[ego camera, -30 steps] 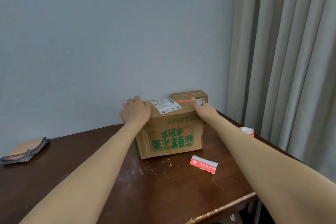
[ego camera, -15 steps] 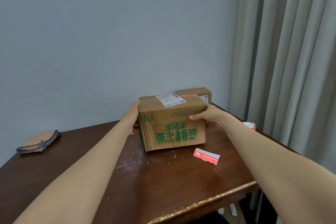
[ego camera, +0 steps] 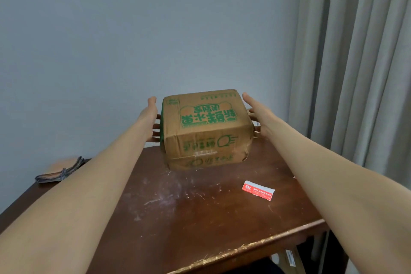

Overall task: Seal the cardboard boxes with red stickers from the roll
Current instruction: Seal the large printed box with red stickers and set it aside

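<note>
A brown cardboard box with green print hangs in the air above the dark wooden table, tipped so that its taped bottom seam faces me. My left hand presses its left side and my right hand its right side. Both thumbs point up, clear of the box, and the fingers lie spread against the sides. A red and white sticker strip lies on the table, in front of the box and to its right. The sticker roll and the smaller box are hidden.
A folded cloth item lies at the table's far left corner. A grey wall stands behind the table and a grey curtain hangs at the right. The table's worn front edge runs close to me.
The box went from standing on the table to being lifted and tipped towards me between both hands; its labelled top now faces away. The smaller box behind it is no longer visible.
</note>
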`<action>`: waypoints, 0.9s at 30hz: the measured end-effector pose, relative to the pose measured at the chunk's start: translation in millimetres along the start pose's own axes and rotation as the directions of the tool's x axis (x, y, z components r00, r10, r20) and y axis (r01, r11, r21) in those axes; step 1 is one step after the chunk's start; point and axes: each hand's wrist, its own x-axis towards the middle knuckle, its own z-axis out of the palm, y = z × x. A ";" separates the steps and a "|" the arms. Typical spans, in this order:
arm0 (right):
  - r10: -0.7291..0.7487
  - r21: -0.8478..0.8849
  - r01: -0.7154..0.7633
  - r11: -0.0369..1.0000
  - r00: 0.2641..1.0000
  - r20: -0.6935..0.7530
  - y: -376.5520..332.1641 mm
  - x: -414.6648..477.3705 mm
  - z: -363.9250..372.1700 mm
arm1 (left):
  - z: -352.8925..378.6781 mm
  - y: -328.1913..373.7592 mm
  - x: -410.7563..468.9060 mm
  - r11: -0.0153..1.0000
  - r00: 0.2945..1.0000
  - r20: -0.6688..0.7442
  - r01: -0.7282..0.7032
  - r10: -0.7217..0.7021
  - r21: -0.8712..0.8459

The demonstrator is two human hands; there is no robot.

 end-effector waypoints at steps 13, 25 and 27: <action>-0.014 -0.030 0.014 0.999 1.000 0.008 0.3 10.9 8.8 | 6.9 2.4 14.4 0.999 1.000 -0.014 0.004 -0.005 -0.040; -0.112 -0.054 0.109 0.993 0.991 -0.073 23.1 44.5 21.5 | 44.0 -24.8 42.8 0.944 0.992 0.085 -0.115 0.093 0.309; -0.162 -0.131 0.149 0.980 0.982 -0.094 27.1 53.5 25.6 | 51.8 -26.6 47.7 0.876 0.990 0.050 -0.138 0.129 0.462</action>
